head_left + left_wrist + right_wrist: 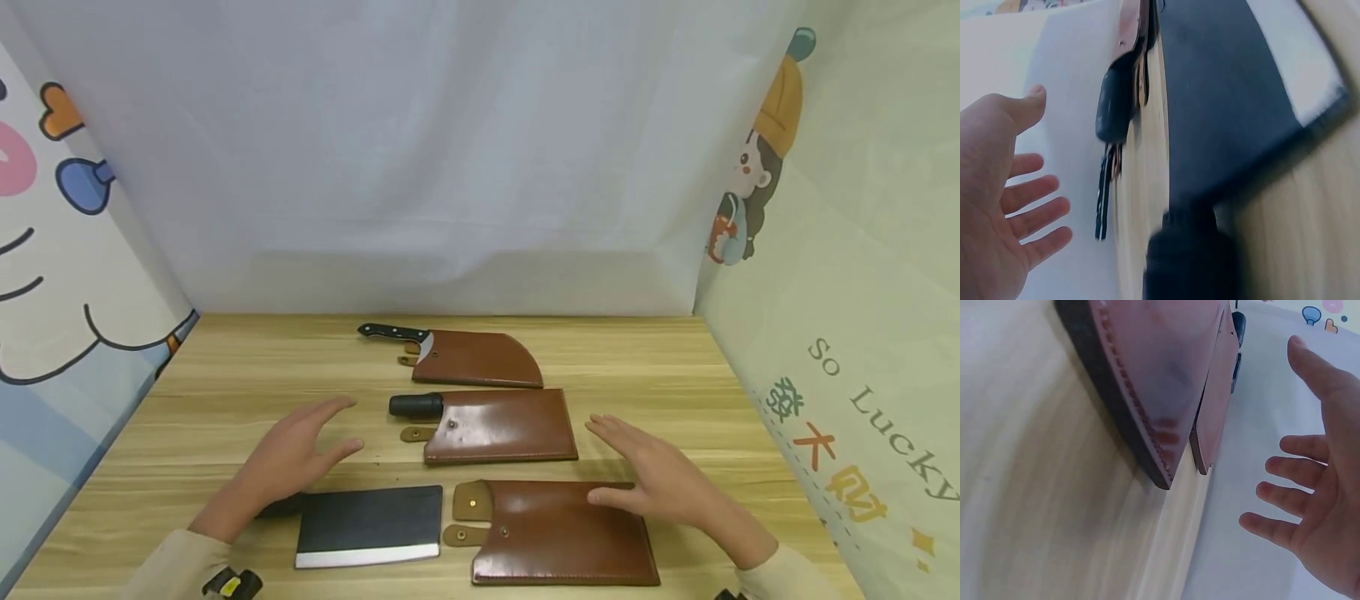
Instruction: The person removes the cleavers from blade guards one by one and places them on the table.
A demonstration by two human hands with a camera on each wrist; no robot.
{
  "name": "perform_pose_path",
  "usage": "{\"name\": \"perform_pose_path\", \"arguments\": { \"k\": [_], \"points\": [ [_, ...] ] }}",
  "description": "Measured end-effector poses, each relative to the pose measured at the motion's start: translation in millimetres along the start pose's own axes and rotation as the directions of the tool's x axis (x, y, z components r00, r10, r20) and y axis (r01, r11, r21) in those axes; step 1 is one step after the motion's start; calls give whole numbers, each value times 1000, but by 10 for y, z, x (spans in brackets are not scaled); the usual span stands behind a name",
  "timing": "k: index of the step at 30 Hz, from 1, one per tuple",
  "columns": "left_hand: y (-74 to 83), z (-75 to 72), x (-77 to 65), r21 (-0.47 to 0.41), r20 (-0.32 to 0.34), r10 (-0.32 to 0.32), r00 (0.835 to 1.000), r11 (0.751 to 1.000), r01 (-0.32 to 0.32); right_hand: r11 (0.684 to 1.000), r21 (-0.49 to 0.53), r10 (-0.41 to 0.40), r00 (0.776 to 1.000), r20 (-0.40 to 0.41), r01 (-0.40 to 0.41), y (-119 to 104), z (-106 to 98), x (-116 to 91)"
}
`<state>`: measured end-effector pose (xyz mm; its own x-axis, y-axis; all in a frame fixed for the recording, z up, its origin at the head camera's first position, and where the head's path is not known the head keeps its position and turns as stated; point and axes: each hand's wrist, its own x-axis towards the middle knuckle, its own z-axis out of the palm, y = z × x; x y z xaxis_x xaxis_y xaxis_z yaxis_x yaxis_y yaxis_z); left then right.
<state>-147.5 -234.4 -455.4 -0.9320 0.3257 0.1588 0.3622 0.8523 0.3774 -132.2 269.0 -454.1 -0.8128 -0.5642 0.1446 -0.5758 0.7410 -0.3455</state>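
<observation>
My left hand (288, 454) hovers above the handle of a black cleaver (371, 521), its fingers loosely extended and holding nothing. The cleaver lies bare on the wooden table, its bright edge toward me; my hand and wrist partly hide its handle. Right of it lies an empty-looking brown leather sheath (562, 533) with tan snap straps (471, 502) at its left end. Over that sheath's far right corner my right hand (660, 471) is held with fingers spread and nothing in them. Both palms face inward, as the left wrist view and right wrist view also show.
Behind lies a second sheath (510, 425) with a black handle (416, 406) sticking out. Farther back is a curved sheath (480, 358) holding a knife with a riveted black handle (390, 332). A white curtain (450, 167) stands behind the table (247, 358), with printed cloth walls at both sides.
</observation>
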Motion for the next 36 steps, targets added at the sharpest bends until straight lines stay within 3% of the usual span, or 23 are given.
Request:
{"name": "perform_pose_path", "arguments": {
  "k": [5, 13, 20, 26, 36],
  "points": [
    [71, 92, 183, -31, 7, 39, 999, 999, -39, 999, 9, -35, 999, -1, 35, 31, -1, 198],
    [118, 227, 476, -63, 88, 118, 989, 992, -112, 998, -9, -53, 997, 50, 54, 134, 60, 481],
    [86, 340, 711, -89, 153, 157, 976, 985, -145, 999, 26, -46, 988, 146, 43, 234, 157, 680],
    [52, 456, 838, -115, 188, 151, 971, 985, -131, 999, 37, -34, 980, 194, 27, 319, 247, 818],
    [66, 581, 927, -131, 234, 111, 966, 988, -82, 998, 56, -36, 962, 270, 22, 371, 351, 935]
  ]
}}
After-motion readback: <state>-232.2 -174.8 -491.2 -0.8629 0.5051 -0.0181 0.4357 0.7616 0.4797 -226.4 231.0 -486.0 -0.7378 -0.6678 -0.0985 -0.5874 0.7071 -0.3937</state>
